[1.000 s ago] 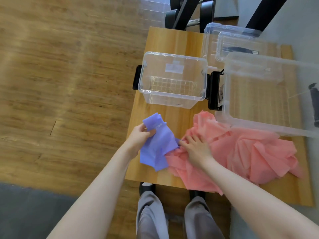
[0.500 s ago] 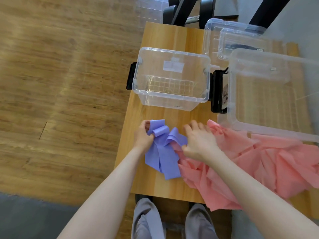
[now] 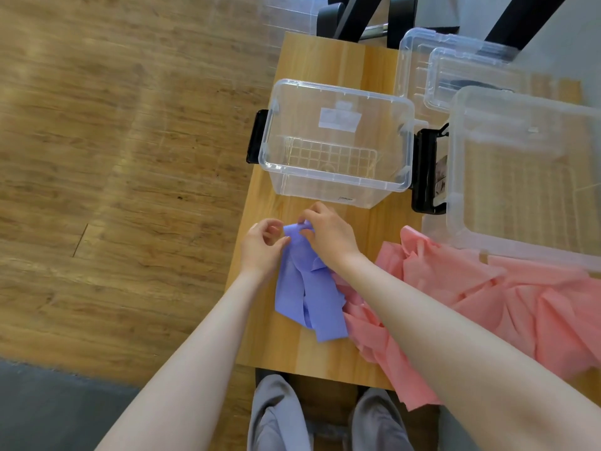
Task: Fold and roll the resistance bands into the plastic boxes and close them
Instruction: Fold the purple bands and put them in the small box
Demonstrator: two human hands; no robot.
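Both hands, left [image 3: 260,247] and right [image 3: 328,234], pinch the top of a thin purple stretchy band [image 3: 307,288] on the wooden counter [image 3: 325,56], before an open clear plastic box [image 3: 335,183], beside crumpled pink bands [image 3: 487,304].

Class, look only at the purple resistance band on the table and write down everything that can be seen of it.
The purple resistance band is a thin, flat, matte strip that looks rubbery. It lies crumpled in loose overlapping folds on the wooden table, in front of the small clear box. Its far end is bunched up where the right hand pinches it and the left hand holds it. Its right edge overlaps the pink band.
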